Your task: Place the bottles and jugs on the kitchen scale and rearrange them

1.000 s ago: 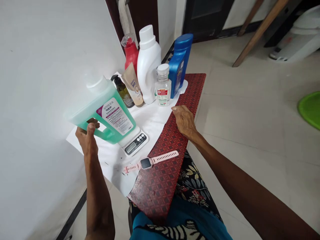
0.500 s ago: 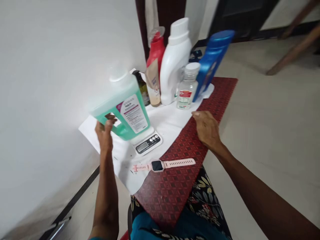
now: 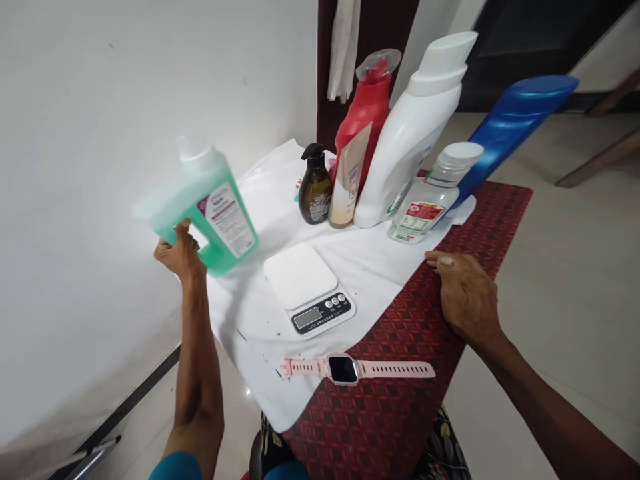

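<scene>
My left hand [image 3: 183, 253] grips the handle of a large jug of green liquid [image 3: 227, 217], its label facing me. The jug is tilted and held left of the kitchen scale [image 3: 305, 277], close to the wall. Nothing rests on the scale's white platform, and no digits can be read on its display. My right hand [image 3: 467, 293] rests on the red patterned table [image 3: 390, 327] near its right edge, fingers curled together, with nothing seen in them. Just beyond it stands a clear jar with a white lid [image 3: 423, 210]. A pink smartwatch [image 3: 343, 369] lies in front of the scale.
Along the back of the white cloth [image 3: 270, 393] stand a dark pump bottle [image 3: 316, 190], a beige tube [image 3: 350, 177], a red bottle [image 3: 363, 110], a white detergent bottle [image 3: 410, 133] and a blue bottle [image 3: 510, 133]. The wall [image 3: 100, 133] borders the left side.
My left hand has lifted the green jug off the scale and moved it left, baring the platform. The view has shifted, and my right hand stays on the table.
</scene>
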`<state>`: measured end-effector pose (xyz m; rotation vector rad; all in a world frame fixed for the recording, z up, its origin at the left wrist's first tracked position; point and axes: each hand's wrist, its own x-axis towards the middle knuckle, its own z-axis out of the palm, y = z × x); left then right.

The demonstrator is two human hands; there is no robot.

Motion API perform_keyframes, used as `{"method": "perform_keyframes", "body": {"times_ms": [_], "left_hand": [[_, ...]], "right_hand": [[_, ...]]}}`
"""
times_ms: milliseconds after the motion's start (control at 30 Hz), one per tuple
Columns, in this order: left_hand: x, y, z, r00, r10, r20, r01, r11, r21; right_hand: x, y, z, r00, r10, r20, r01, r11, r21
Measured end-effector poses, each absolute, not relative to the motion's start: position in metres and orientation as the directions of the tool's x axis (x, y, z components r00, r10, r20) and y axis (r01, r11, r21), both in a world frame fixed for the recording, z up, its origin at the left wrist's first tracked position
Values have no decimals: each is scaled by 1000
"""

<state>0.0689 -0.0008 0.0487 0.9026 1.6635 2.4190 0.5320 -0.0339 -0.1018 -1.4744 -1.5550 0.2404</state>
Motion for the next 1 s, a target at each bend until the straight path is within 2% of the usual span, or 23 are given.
{"method": "perform_keyframes", "body": {"times_ms": [200,367,500,567,667,733,800,867,933,1000], "left_hand": [[-17,49,36,-868,210,451,388,-282,877],[-68,86,22,-845,220,488,413,-312,856],[-80,121,22,-869,61,491,453,-298,840],[-78,138,25,-868,71,491,452,-296,842],[-75,152,28,-853,163,496,440,-287,851],[-72,149,30,-862,187,471,435,-207,877],[-66,136,31,-875,151,461,450,-103,887],[-50,119,33,-842,73,535,532,-51,845],[-21,104,33,-717,55,695,691,-74,719],[22,98,31,-526,204,826,811,-174,559]], "right_hand": [[531,-35,-98,207,865,456,646,229,-728],[529,-37,-94,219,873,436,653,201,-730],[526,-37,-91,221,878,424,671,178,-720],[526,-36,-91,220,875,432,678,181,-713],[525,-36,-91,222,865,451,675,198,-711],[524,-35,-90,222,862,455,665,208,-717],[524,-36,-88,218,865,452,653,215,-726],[523,-37,-86,213,870,446,639,221,-736],[523,-37,-85,212,872,441,624,227,-748],[524,-37,-85,216,871,440,611,231,-757]]}}
